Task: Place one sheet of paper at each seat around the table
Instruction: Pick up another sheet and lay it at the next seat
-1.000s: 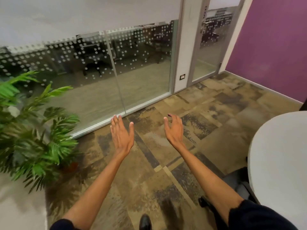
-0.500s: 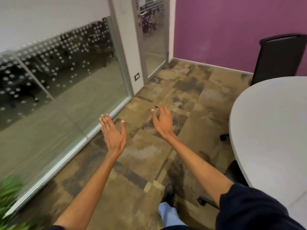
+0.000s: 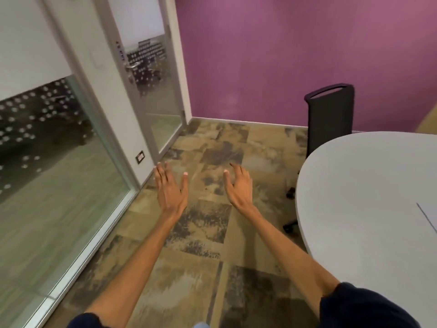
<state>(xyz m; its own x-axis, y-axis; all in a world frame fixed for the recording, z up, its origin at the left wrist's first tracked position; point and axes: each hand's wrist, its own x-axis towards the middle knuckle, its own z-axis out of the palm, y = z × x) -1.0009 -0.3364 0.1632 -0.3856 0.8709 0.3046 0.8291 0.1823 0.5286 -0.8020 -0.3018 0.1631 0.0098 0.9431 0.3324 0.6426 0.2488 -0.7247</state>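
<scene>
My left hand [image 3: 170,189] and my right hand [image 3: 238,187] are stretched out in front of me over the carpet, both flat with fingers apart and holding nothing. The rounded end of a white table [image 3: 354,197] fills the right side, to the right of my right hand. Near the right edge of the frame, a thin dark line on the tabletop marks the corner of a white sheet of paper [image 3: 431,215]; most of it is cut off. A black office chair [image 3: 331,114] stands at the table's far end against the purple wall.
A glass partition [image 3: 47,174] with dotted frosting runs along the left. A glass door [image 3: 153,95] with a metal handle stands in the far left corner. Patterned brown carpet [image 3: 208,233] lies between glass and table. Chair casters [image 3: 290,209] show under the table's edge.
The view has swung to the right: the plant has left the frame, the door and purple wall moved toward the centre, and more of the table and the black chair came into sight. Both hands stay empty.
</scene>
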